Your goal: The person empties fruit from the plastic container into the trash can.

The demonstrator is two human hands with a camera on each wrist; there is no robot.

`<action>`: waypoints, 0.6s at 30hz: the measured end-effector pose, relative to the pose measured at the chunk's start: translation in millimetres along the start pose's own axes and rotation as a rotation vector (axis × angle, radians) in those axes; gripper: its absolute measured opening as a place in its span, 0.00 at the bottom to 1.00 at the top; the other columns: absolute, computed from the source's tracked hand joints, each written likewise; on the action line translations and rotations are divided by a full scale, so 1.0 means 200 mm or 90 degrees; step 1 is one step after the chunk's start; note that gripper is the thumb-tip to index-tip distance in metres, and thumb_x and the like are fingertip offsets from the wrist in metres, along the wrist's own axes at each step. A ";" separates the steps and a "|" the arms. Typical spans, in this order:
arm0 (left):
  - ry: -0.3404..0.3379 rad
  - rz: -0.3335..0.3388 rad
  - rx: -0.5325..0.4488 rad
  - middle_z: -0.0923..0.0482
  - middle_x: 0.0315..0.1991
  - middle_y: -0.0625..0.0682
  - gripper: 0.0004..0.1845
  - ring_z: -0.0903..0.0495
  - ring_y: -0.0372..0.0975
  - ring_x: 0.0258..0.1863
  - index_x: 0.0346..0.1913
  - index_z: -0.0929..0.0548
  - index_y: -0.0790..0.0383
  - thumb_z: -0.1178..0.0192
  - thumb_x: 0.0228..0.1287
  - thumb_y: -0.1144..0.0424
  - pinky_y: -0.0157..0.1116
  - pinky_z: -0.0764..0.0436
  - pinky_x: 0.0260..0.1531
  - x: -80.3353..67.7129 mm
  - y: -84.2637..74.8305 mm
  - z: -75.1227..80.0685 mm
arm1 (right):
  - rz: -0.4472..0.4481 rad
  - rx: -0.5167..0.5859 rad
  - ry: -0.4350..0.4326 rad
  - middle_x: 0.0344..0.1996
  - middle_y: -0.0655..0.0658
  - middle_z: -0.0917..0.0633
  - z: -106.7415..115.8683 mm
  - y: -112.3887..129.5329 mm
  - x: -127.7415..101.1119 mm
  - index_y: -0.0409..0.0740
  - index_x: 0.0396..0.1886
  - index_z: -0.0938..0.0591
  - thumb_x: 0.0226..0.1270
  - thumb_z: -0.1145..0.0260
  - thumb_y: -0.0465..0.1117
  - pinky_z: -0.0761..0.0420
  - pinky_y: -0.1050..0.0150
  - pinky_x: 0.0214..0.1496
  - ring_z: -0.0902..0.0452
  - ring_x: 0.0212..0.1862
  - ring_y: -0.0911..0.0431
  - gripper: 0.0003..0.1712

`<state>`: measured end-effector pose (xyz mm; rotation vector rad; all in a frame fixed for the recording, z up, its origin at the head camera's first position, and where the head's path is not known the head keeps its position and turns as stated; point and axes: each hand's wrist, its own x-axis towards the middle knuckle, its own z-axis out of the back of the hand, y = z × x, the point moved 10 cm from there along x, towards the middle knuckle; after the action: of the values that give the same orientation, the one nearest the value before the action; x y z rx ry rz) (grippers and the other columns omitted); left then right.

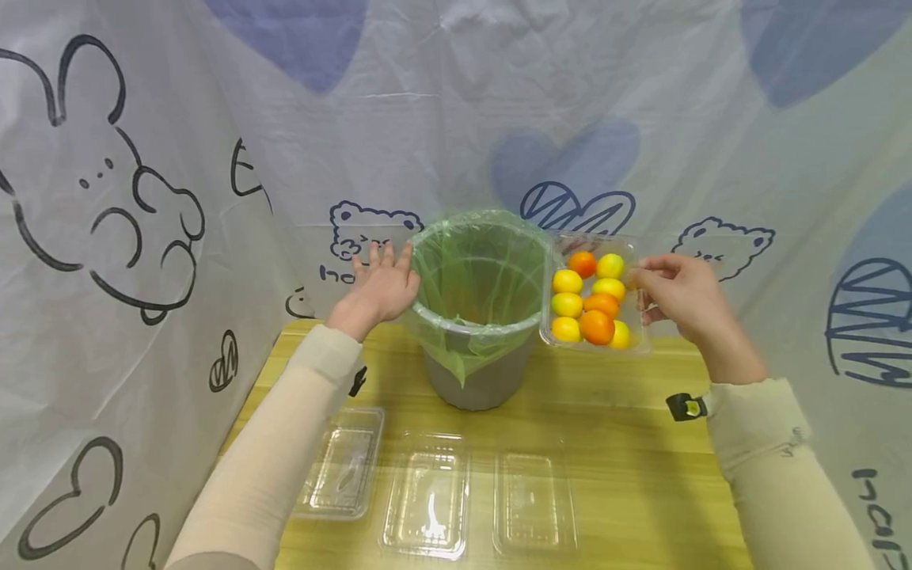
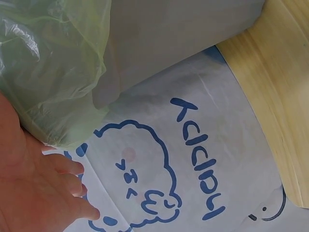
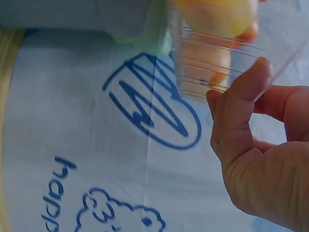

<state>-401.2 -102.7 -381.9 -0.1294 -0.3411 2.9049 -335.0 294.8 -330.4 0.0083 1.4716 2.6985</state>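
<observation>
A grey bin [image 1: 479,378] lined with a green plastic bag [image 1: 479,269] stands on the wooden table [image 1: 613,443]. My left hand [image 1: 381,283] rests flat against the bin's left rim, fingers straight; the left wrist view shows those fingers [image 2: 58,193] beside the green bag [image 2: 53,72]. My right hand [image 1: 677,289] grips the right edge of a clear plastic tray [image 1: 634,340], held tilted beside the bin's right rim. Several small yellow and orange fruits [image 1: 591,305] lie in it. In the right wrist view my fingers [image 3: 241,106] pinch the clear tray [image 3: 217,67].
Three clear plastic trays [image 1: 340,463] [image 1: 426,495] [image 1: 534,503] lie in a row along the table's near edge. A white cloth printed with blue hearts and cartoon animals [image 1: 142,198] hangs behind and around the table.
</observation>
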 end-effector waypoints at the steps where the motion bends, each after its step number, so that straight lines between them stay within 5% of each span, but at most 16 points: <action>1: -0.001 0.000 0.000 0.62 0.85 0.72 0.36 0.68 0.68 0.84 0.86 0.59 0.60 0.74 0.82 0.51 0.71 0.70 0.80 0.00 0.00 0.00 | -0.004 0.012 0.003 0.39 0.44 0.19 -0.02 0.01 0.01 0.32 0.68 0.26 0.80 0.37 0.50 0.08 0.64 0.31 0.22 0.28 0.57 0.30; 7: 0.000 0.001 0.002 0.62 0.85 0.71 0.36 0.68 0.67 0.84 0.86 0.59 0.60 0.74 0.82 0.50 0.71 0.71 0.80 0.00 0.00 0.00 | -0.018 0.059 0.006 0.40 0.45 0.19 -0.10 0.05 0.08 0.32 0.71 0.28 0.79 0.37 0.48 0.09 0.65 0.31 0.22 0.26 0.59 0.31; 18: 0.001 0.014 0.008 0.62 0.85 0.71 0.36 0.68 0.67 0.84 0.86 0.58 0.60 0.73 0.82 0.50 0.71 0.72 0.80 0.00 0.03 0.00 | 0.025 0.107 -0.030 0.38 0.43 0.18 -0.21 0.26 0.20 0.33 0.61 0.23 0.77 0.37 0.43 0.08 0.65 0.30 0.20 0.26 0.59 0.22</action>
<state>-402.4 -108.2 -382.8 -0.1333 -0.3238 2.9275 -380.0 233.6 -311.3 0.1095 1.6952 2.5767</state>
